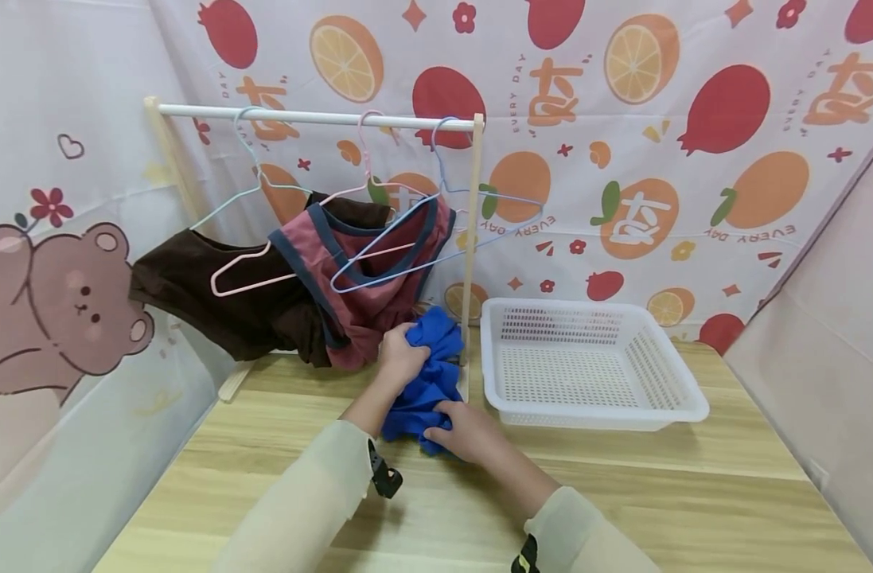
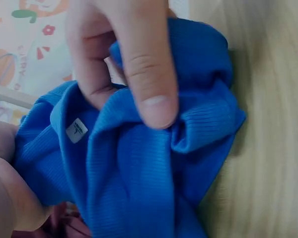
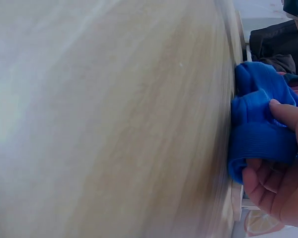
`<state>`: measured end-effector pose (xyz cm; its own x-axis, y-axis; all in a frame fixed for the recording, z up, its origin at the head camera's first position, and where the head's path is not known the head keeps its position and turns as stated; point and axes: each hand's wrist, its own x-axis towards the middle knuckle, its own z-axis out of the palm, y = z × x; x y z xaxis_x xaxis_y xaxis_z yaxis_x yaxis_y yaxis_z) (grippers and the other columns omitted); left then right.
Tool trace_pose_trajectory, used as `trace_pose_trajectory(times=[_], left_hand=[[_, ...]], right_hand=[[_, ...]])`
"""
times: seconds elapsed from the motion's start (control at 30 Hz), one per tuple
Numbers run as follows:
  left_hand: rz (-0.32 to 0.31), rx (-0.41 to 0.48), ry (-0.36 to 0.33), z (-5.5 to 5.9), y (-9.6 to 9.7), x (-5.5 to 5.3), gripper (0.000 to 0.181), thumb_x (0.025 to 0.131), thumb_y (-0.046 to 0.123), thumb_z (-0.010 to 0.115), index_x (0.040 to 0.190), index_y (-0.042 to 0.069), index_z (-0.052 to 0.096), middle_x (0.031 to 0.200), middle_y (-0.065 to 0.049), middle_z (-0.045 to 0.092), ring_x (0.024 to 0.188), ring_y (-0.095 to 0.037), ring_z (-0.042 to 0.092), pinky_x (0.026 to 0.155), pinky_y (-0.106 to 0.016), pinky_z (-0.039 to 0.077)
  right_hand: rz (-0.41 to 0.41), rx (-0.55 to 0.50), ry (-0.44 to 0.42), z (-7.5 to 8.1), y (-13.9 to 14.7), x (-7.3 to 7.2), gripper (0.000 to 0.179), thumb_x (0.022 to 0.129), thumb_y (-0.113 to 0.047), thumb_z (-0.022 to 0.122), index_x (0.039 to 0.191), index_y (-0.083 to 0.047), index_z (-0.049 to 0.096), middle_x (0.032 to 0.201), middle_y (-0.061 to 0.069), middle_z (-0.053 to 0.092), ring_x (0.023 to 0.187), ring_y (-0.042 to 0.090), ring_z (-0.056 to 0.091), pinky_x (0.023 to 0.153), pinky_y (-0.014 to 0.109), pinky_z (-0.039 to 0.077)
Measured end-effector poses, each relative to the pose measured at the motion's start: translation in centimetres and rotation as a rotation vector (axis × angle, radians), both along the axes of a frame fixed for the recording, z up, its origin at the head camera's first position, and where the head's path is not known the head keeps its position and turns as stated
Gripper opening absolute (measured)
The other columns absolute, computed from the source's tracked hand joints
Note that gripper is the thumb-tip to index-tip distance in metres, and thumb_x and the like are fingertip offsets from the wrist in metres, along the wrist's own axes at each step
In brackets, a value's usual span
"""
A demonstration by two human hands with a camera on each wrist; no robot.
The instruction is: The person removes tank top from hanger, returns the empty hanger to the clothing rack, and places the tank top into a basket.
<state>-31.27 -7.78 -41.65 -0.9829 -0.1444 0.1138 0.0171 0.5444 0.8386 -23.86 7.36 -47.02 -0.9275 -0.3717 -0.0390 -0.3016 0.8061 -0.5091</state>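
A bunched blue ribbed garment (image 1: 436, 383) lies at the foot of the clothes rack's right post, partly on the table. My left hand (image 1: 403, 356) grips its upper, far end. Nearer to me, my right hand (image 1: 472, 432) holds the lower edge, thumb on top and fingers inside the fold in the right wrist view. A small white label (image 2: 77, 130) shows inside the cloth in the left wrist view. Above my hands, an empty blue hanger (image 1: 407, 280) hangs at the right end of the rail.
The rack's white rail (image 1: 314, 117) also carries a teal hanger (image 1: 253, 191) with a dark brown garment (image 1: 221, 278) and a pink hanger (image 1: 257, 285) with a maroon, blue-trimmed garment (image 1: 364, 294). A white plastic basket (image 1: 594, 418) stands right of the post (image 1: 472, 239) on the wooden table (image 1: 694, 493).
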Motion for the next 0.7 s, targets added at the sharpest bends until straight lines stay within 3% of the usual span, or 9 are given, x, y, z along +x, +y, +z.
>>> trace_pose_trajectory(times=[0.13,0.33,0.47,0.6,0.7], left_hand=[[0.061,-0.061,0.077,1.0,-0.3,0.1,0.039,0.082,0.012,0.067,0.121,0.015,0.067,0.123,-0.011,0.068,0.114,-0.035,0.060,0.096,-0.049,0.048],[0.113,-0.108,0.270,2.3,-0.1,0.4,0.032,0.080,0.006,0.065,0.109,0.016,0.072,0.111,-0.009,0.071,0.107,-0.034,0.063,0.093,-0.048,0.049],[0.122,-0.132,0.366,3.1,0.1,0.7,0.033,0.079,0.004,0.064,0.107,0.018,0.072,0.102,-0.007,0.067,0.102,-0.033,0.063,0.087,-0.049,0.050],[0.136,-0.138,0.412,3.4,0.3,1.0,0.033,0.078,0.002,0.063,0.105,0.018,0.073,0.096,-0.006,0.064,0.098,-0.032,0.062,0.081,-0.050,0.051],[0.134,-0.144,0.434,3.6,0.3,1.2,0.033,0.077,0.002,0.063,0.104,0.018,0.073,0.095,-0.006,0.063,0.097,-0.032,0.062,0.080,-0.050,0.051]], right_hand=[[0.001,-0.016,0.006,0.0,0.3,0.1,0.049,0.090,-0.045,0.068,0.131,-0.020,0.061,0.123,0.005,0.067,0.110,0.025,0.064,0.087,0.044,0.052],[0.025,-0.048,0.015,0.5,0.3,0.7,0.058,0.091,-0.045,0.067,0.143,-0.026,0.050,0.135,0.006,0.061,0.122,0.027,0.059,0.096,0.046,0.050],[0.006,-0.122,0.007,1.0,0.2,1.2,0.060,0.093,-0.045,0.064,0.147,-0.028,0.044,0.127,0.003,0.065,0.113,0.022,0.063,0.086,0.042,0.053],[-0.023,-0.243,0.076,1.4,0.0,1.5,0.053,0.094,-0.039,0.064,0.143,-0.026,0.047,0.107,-0.004,0.068,0.095,0.012,0.065,0.075,0.033,0.052],[-0.048,-0.346,0.210,1.8,-0.1,1.6,0.048,0.094,-0.033,0.065,0.138,-0.023,0.051,0.103,-0.003,0.066,0.090,0.011,0.062,0.073,0.029,0.051]])
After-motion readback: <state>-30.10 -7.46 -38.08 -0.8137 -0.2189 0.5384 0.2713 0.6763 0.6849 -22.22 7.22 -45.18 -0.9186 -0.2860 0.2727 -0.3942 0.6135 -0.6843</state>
